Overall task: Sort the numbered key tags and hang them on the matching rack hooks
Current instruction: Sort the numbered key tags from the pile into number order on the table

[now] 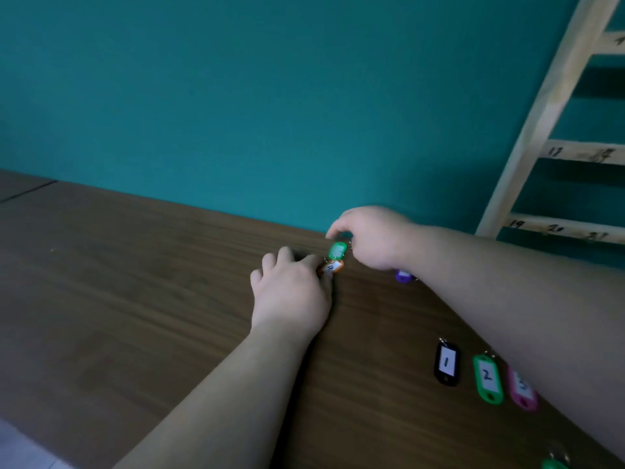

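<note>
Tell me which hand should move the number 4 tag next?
Probably the left hand: its fingers already pinch the orange 4 tag. The right hand is busy holding the green tag just above it.

Dark wood-grain tabletop [135, 299], thin seam [27, 191] crossing its far left corner. Behind the far edge, a plain teal wall [236, 96]. Off the near left corner, pale floor [20, 448].
</note>
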